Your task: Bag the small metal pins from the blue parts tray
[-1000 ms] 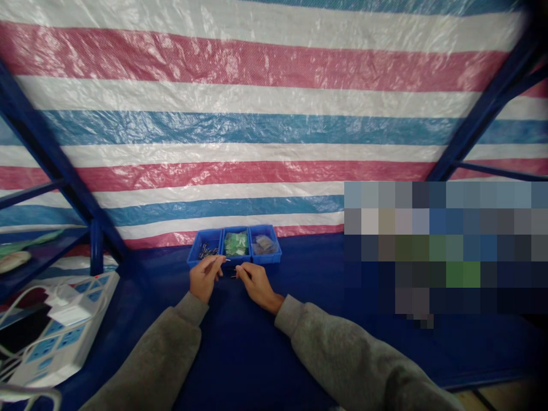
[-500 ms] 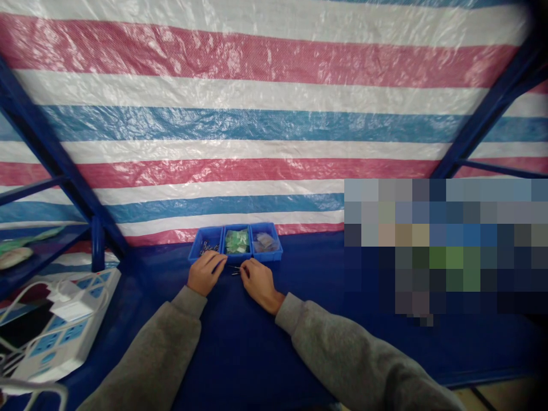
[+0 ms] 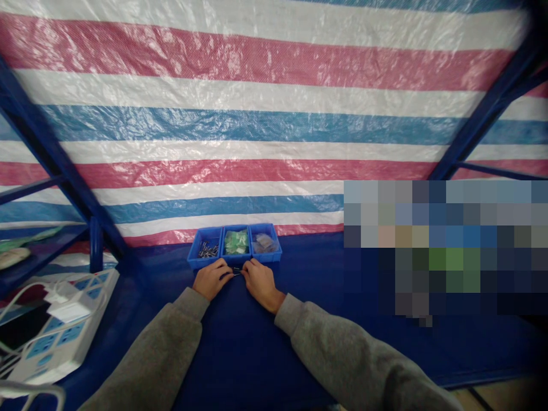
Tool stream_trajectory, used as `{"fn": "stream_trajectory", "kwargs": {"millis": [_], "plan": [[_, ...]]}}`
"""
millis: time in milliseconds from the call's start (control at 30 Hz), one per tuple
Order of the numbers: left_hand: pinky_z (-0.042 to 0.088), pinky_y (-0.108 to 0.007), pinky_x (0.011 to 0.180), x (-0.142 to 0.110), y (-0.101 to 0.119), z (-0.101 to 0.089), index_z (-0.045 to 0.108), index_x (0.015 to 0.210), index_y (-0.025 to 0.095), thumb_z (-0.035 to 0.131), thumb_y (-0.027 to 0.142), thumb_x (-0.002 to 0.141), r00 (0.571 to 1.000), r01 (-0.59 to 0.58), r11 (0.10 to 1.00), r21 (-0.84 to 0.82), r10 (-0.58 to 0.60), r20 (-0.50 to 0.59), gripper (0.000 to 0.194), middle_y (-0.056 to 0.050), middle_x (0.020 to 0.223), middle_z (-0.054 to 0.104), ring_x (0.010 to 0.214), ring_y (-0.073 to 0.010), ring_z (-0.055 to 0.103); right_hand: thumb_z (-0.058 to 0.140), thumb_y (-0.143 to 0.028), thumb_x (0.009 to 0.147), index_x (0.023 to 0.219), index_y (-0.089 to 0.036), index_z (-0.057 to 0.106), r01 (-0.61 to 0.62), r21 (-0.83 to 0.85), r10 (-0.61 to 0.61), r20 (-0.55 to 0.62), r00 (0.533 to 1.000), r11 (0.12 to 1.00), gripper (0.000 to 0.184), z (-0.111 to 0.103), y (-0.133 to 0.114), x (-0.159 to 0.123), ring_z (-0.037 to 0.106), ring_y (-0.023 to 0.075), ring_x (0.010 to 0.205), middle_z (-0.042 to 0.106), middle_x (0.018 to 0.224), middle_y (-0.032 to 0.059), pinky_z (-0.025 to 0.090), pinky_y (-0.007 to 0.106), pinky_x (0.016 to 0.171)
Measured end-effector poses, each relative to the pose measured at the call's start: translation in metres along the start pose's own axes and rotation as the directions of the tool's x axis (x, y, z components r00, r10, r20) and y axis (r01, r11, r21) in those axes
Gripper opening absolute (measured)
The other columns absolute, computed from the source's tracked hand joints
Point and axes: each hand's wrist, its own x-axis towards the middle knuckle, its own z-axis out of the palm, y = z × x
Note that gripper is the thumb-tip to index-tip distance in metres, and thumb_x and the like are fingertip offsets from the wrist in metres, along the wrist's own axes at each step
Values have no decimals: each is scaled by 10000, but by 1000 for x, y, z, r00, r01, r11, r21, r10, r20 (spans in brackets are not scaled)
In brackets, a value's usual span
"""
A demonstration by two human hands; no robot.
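Observation:
My left hand point(image 3: 212, 279) and my right hand point(image 3: 260, 283) are close together above the blue table, just in front of three blue bins. Between their fingertips show small thin metal pieces point(image 3: 236, 272), dark and silvery, too small to identify. The fingers of both hands are closed in a pinch at either end of these pieces. Behind my left hand, the left bin point(image 3: 193, 252) holds many short metal pieces point(image 3: 208, 250). Green-tinted small bags point(image 3: 237, 242) fill the middle bin point(image 3: 236, 261). In the right bin point(image 3: 277, 249) lie clear bags point(image 3: 264, 244) with brownish contents.
A white power strip point(image 3: 85, 337) with chargers and cables lies at the left on the blue table point(image 3: 252, 359). Blue metal frame posts point(image 3: 96, 242) stand on both sides. A striped plastic sheet point(image 3: 257, 125) hangs behind. The right side is blurred into blocks.
My left hand has moved from the left bin's front edge toward my right hand, and its fingertips now meet the thin metal pieces. My right hand has stayed nearly in place.

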Motion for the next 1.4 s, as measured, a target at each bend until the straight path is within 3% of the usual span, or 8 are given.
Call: {"fn": "stream_trajectory", "kwargs": {"millis": [267,367,467,667,833,1067,1267,1400], "plan": [[436,-215,660,1,5,-3,635,925,223,502,365,851,998,55,998,-26,-55,-14,208,-10,843,606,743,-122,582,450,-243,909,903,-206,544,16,-1,-16,-23,1000,1000,101,1,1,1,589,129,750,587,940,20,395,223,601],[444,-210,659,2,8,-6,619,1001,224,495,382,853,997,65,997,-43,-67,-46,249,-15,851,611,737,-120,581,429,-258,923,919,-211,536,66,42,-64,-55,996,997,117,0,-1,-1,579,123,756,573,945,16,398,216,615],[450,-209,714,3,9,-8,642,933,220,450,356,881,995,30,998,-58,-35,-93,240,-21,864,615,779,-120,586,416,-267,930,933,-207,535,126,99,-115,-109,987,987,134,-4,-2,-2,567,127,803,562,953,21,405,211,653],[455,-238,755,3,9,-9,631,862,206,438,305,889,985,45,993,-113,-63,-163,218,-32,877,611,821,-136,585,427,-244,918,893,-193,564,174,309,-113,-205,972,935,149,-8,-4,-3,554,134,811,587,875,21,409,221,723],[448,-260,790,2,11,-12,617,838,189,430,284,893,959,38,974,-223,-98,-265,217,-41,846,606,828,-147,576,467,-245,886,900,-178,590,252,535,-93,-306,948,806,141,-8,-8,-4,552,132,758,603,826,22,414,226,713],[418,-239,680,2,18,-18,574,693,169,423,281,892,968,60,962,-267,-121,-219,274,-20,699,551,679,-123,533,464,-286,883,874,-168,592,250,662,-10,-344,939,706,174,-11,-10,-7,536,123,697,594,796,20,410,218,653],[385,-236,605,1,20,-19,510,563,170,402,276,900,973,61,958,-282,-119,-197,369,4,572,488,570,-105,484,447,-323,892,787,-164,580,265,646,-50,-331,942,716,232,-15,-12,-10,501,113,659,559,740,15,399,218,635],[390,-235,576,2,20,-19,560,637,164,469,309,870,968,30,933,-358,-116,-221,289,-4,612,527,567,-104,486,413,-346,909,708,-167,547,278,642,-64,-335,940,714,300,-15,-11,-10,473,109,644,519,692,2,382,218,624]]}}
